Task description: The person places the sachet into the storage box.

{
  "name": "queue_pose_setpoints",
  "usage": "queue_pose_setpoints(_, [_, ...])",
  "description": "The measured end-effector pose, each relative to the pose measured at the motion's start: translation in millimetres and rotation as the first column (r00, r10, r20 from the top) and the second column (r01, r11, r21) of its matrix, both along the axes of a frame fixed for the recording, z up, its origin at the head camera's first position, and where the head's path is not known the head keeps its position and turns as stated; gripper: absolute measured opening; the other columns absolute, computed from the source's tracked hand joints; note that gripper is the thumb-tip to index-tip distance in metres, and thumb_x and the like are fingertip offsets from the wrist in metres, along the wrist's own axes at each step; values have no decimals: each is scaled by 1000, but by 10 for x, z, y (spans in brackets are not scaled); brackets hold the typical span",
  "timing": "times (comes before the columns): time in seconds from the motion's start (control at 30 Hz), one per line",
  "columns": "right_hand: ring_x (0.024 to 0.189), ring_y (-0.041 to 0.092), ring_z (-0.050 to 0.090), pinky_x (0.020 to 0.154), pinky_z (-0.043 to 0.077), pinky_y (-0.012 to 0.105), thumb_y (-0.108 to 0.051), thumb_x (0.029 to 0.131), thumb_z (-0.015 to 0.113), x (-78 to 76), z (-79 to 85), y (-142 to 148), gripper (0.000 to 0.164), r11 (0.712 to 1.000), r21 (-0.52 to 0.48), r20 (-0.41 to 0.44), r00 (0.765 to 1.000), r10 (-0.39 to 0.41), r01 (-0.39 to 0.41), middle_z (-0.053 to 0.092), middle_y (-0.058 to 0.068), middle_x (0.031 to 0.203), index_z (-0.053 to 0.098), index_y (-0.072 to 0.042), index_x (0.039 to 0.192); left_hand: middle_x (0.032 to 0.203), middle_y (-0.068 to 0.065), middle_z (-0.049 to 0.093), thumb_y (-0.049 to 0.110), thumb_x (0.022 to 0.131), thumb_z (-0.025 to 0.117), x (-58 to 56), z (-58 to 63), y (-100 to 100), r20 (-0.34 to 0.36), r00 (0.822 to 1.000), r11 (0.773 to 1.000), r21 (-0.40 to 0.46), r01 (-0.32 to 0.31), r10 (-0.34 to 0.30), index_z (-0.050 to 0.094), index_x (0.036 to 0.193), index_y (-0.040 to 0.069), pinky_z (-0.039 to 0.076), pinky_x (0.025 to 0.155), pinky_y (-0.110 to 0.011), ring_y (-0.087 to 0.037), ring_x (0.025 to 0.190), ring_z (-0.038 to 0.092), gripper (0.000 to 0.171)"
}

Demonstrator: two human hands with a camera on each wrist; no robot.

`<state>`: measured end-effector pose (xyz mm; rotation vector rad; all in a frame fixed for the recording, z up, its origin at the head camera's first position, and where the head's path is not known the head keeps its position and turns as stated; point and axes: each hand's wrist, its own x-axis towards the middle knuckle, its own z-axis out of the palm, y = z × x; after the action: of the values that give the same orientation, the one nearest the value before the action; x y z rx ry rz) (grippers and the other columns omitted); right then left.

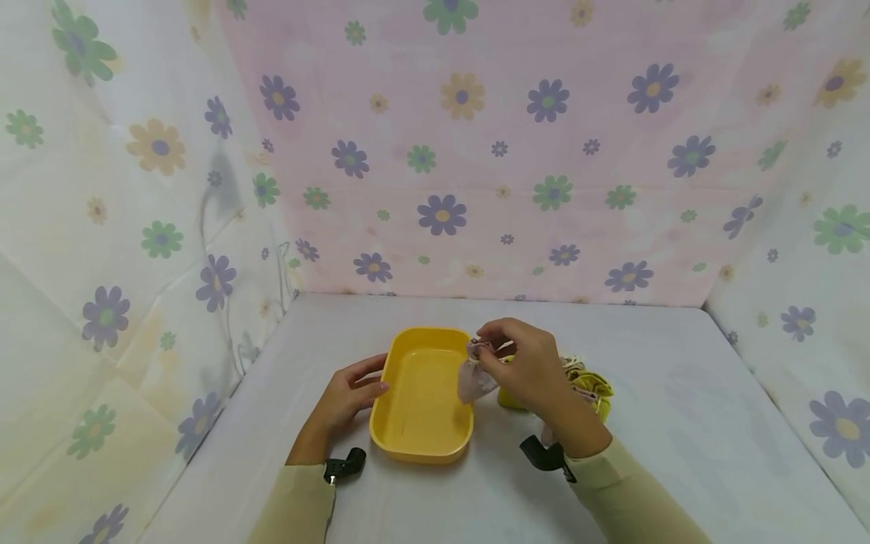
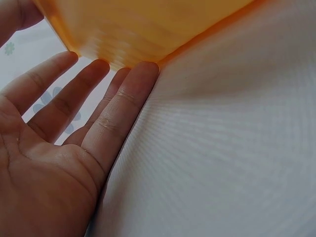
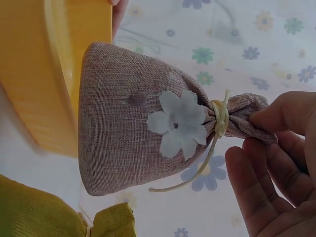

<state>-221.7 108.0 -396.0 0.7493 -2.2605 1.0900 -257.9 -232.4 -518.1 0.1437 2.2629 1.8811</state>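
Observation:
My right hand pinches a mauve drawstring sachet by its gathered neck, between thumb and fingers. The pouch has a white fabric flower and a pale cord tied round the neck. It hangs beside the right rim of a yellow tray, overlapping that rim in the head view. At the tray's left side, my left hand touches the outer wall with its fingertips. The left wrist view shows those fingers nearly straight against the tray wall. Nothing lies inside the tray.
Several more pouches, among them a yellow-green pouch, lie in a pile right of the tray, partly hidden by the right hand and forearm. A white table carries everything. Flower-print cloth hangs behind and at both sides.

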Motion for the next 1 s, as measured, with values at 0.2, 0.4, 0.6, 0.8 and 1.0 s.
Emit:
queue_pose_setpoints(0.2, [80, 10, 72, 68, 63, 25, -9, 88, 81, -117, -25, -81, 19, 999, -5, -31, 999, 35, -35, 75, 2, 95, 73, -6, 105, 152, 2, 55, 33, 86, 84, -6, -10, -9, 13, 1000, 1000, -3, -6, 6, 59, 144, 31, 58, 100, -39, -27, 135, 59, 64])
queue_pose_setpoints(0.4, [80, 10, 72, 68, 64, 26, -8, 88, 80, -201, -23, -162, 18, 998, -20, -49, 997, 63, -64, 76, 2, 94, 73, -7, 105, 153, -2, 53, 31, 87, 83, -11, -14, -1, -15, 1000, 1000, -2, 8, -8, 46, 155, 35, 60, 97, -39, -30, 135, 59, 78])
queue_pose_setpoints(0.6, [80, 11, 72, 69, 64, 27, -9, 90, 79, -293, -34, -245, 16, 998, -30, -4, 998, 62, -62, 76, 1, 93, 73, -9, 105, 159, 3, 48, 31, 91, 79, -15, -22, -19, -65, 997, 998, -42, 49, -52, 57, 147, 35, 58, 101, -40, -33, 138, 55, 60])
queue_pose_setpoints(0.8, [81, 10, 71, 70, 64, 27, -11, 91, 78, -383, -45, -339, 15, 998, -41, 60, 997, 56, -54, 76, 0, 94, 73, -10, 105, 160, 4, 47, 35, 90, 80, -14, -12, -19, -57, 998, 997, -76, 31, -35, 61, 144, 36, 56, 104, -44, -35, 140, 53, 57])
queue_pose_setpoints(1.0, [83, 7, 70, 73, 63, 23, -12, 92, 78, -465, -73, -441, 15, 997, -48, 116, 992, 57, -52, 75, -2, 95, 74, -8, 106, 158, 8, 49, 37, 87, 83, -2, 10, -12, -26, 1000, 996, -87, 8, -10, 61, 142, 41, 54, 107, -44, -31, 139, 55, 60])
